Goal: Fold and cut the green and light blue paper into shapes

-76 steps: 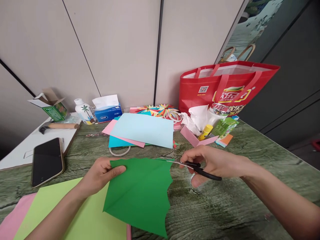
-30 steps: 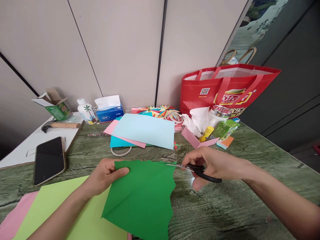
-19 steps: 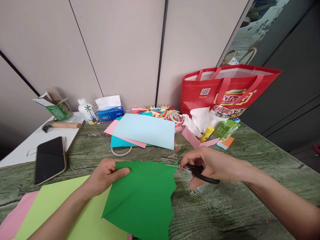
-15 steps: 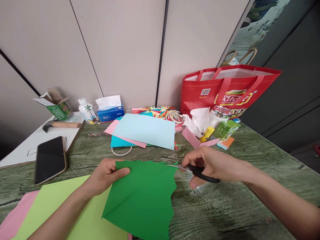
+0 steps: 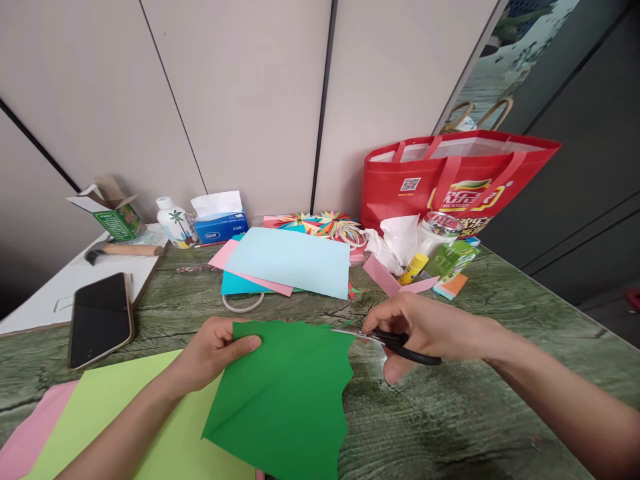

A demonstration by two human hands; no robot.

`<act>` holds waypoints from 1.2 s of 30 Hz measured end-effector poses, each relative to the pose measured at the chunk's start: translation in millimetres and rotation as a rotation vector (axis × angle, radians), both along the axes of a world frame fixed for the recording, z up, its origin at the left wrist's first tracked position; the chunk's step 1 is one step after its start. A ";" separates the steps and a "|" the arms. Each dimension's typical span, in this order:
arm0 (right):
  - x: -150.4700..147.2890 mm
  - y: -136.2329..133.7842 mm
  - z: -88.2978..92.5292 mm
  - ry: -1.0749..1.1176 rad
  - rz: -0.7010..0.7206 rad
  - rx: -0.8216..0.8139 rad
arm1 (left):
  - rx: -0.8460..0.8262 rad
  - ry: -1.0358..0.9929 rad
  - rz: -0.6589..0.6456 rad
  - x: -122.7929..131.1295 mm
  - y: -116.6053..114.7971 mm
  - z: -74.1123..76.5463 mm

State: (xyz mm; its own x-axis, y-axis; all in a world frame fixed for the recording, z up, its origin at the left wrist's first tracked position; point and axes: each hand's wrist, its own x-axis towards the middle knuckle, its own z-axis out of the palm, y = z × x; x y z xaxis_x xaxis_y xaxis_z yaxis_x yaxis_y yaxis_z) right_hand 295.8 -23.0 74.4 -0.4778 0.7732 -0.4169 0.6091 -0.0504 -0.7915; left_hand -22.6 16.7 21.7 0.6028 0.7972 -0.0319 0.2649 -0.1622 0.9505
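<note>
Left grip (image 5: 215, 352) pinches green paper (image 5: 283, 400) by upper corner, thumb in front; sheet spans toward right grip (image 5: 417, 327), curled round black-handled scissors (image 5: 389, 338), blades at sheet's top edge. Lime-green paper (image 5: 107, 390) on worktop (image 5: 430, 427), below left grip.

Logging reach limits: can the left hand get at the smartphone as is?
Probably not yet: the left hand pinches the green paper. Otherwise the way looks free; the smartphone lies to that hand's left with nothing on top.
</note>
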 end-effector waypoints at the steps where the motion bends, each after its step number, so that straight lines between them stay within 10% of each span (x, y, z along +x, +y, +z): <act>1: -0.1 0.2 1.1 0.016 0.010 -0.024 | -0.035 -0.017 -0.012 -0.6 0.0 -0.9; 10: -0.6 3.5 6.9 0.097 0.082 -0.191 | -0.190 -0.097 -0.047 -1.4 0.2 -4.5; 36: -3.2 -5.2 2.9 0.014 0.021 -0.013 | -0.165 -0.087 -0.061 1.4 -3.8 0.8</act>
State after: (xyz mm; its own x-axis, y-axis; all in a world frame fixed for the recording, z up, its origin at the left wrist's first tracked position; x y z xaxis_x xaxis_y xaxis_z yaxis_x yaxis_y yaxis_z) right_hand 292.6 -28.1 77.3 -0.4995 0.7577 -0.4201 0.5994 -0.0479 -0.7990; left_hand -21.2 13.0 22.5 0.6561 0.7474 -0.1043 0.1748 -0.0160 0.9845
